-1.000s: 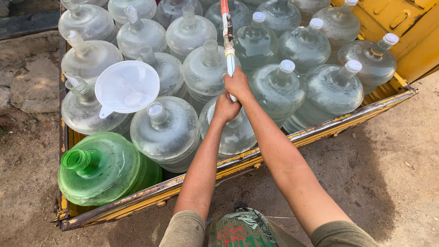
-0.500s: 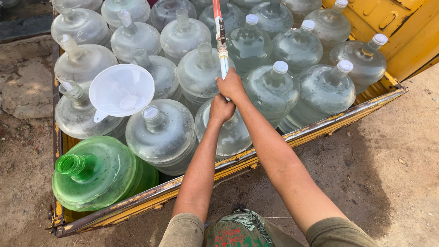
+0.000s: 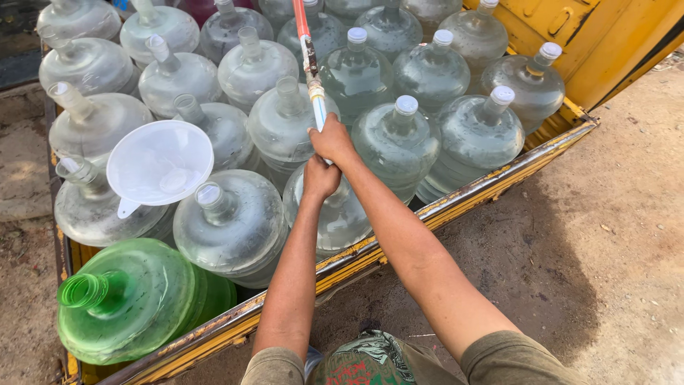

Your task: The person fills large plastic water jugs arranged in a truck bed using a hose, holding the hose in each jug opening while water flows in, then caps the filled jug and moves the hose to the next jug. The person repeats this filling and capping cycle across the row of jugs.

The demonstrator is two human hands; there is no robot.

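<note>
Gripped hose (image 3: 313, 82) with right hand (image 3: 333, 139), left hand (image 3: 321, 177) probably closed round bottle neck at six o'clock; best kept steady over mouth

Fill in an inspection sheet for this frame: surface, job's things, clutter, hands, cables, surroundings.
Surface: yellow cart bed, worn rim, packed with jugs.
Job's things: hose nozzle, red then pale blue, gripped over a clear jug whose neck is hidden by the hands.
Clutter: white funnel sitting in an uncapped jug; green jug lying tilted, uncapped; capped jugs on the right side.
Hands: right hand wrapped round the nozzle; left hand closed just below it.
Cables: nothing seen besides the hose.
Surroundings: bare dirt ground.
</note>
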